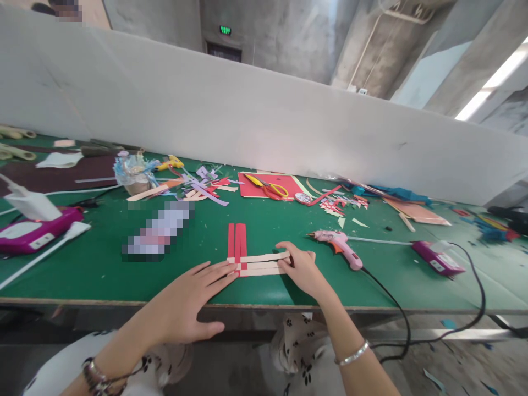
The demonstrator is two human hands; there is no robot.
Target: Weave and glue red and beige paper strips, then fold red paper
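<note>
Two red paper strips (237, 239) point away from me on the green table, crossed at their near end with pale strips (264, 265) that run to the right. The crossing shows a small red and pale check. My left hand (190, 294) lies over the left end of the crossing, fingers stretched and thumb apart. At the pale strips' right end, my right hand (299, 267) pinches the upper strip between thumb and fingers.
A pink glue gun (340, 245) lies to the right, its cable hanging off the table's front edge. Yellow-handled scissors (266, 186) rest on red paper (247, 190). Purple power strips (439, 257) sit at both sides. Paper scraps (206, 184) are scattered at the back.
</note>
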